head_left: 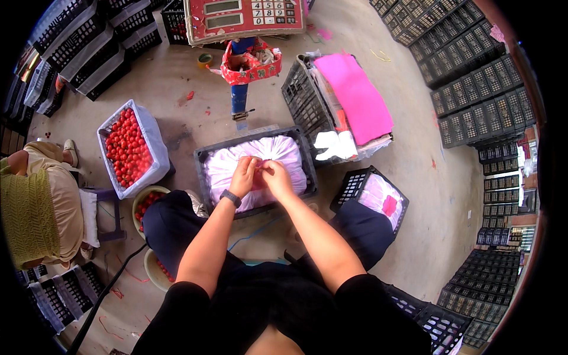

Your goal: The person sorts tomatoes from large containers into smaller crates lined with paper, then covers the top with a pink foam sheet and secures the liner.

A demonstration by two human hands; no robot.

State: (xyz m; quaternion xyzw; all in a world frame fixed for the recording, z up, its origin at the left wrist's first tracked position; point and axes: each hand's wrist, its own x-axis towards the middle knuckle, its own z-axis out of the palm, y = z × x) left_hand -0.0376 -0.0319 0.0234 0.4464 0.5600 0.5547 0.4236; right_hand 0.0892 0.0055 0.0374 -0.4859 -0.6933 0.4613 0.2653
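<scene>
A whitish-pink plastic bag (228,155) bulges in a black crate (202,177) on the floor before me, its creases running in toward the middle. Over that middle my left hand (243,177) and my right hand (277,178) meet, fingertips close together in a pinch. Something small and reddish shows between them, but what the fingers grip is too small to make out. Beneath the hands a pinkish-red patch (258,181) lies on the bag. A dark watch (231,198) sits on my left wrist.
A red scale (245,21) on a blue post stands ahead. Left is a lined crate of small red tomatoes (126,148), with a tomato basin (139,204) near my knee. Right are a crate topped with pink sheets (355,94) and another bagged crate (378,195). A person (47,207) sits left.
</scene>
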